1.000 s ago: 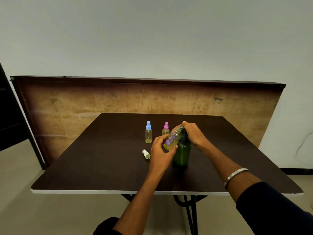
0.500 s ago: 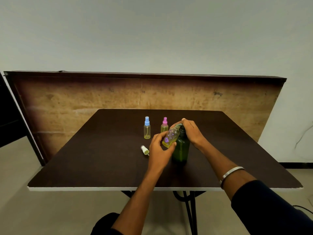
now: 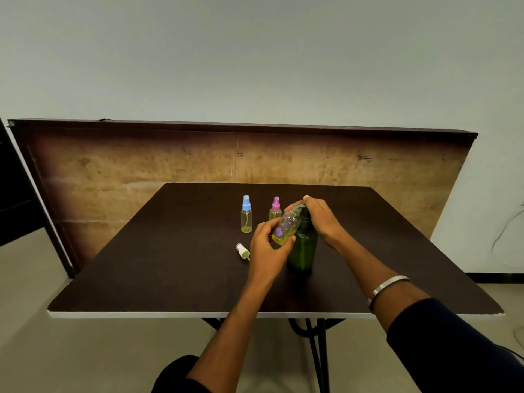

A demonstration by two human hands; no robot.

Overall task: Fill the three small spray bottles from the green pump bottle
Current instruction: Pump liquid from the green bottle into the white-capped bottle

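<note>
Head view shows the left hand (image 3: 265,246) gripping an uncapped small spray bottle (image 3: 286,227) tilted against the green pump bottle (image 3: 302,251) mid-table, whose pump head the right hand (image 3: 319,218) clasps.

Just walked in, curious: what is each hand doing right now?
Left hand: closed around the small flowered bottle, tilted at the pump.
Right hand: pressed over the green bottle pump head, carrying nothing.

Dark navy sleeve (image 3: 453,350), silver bangle (image 3: 387,286) on right wrist
</note>
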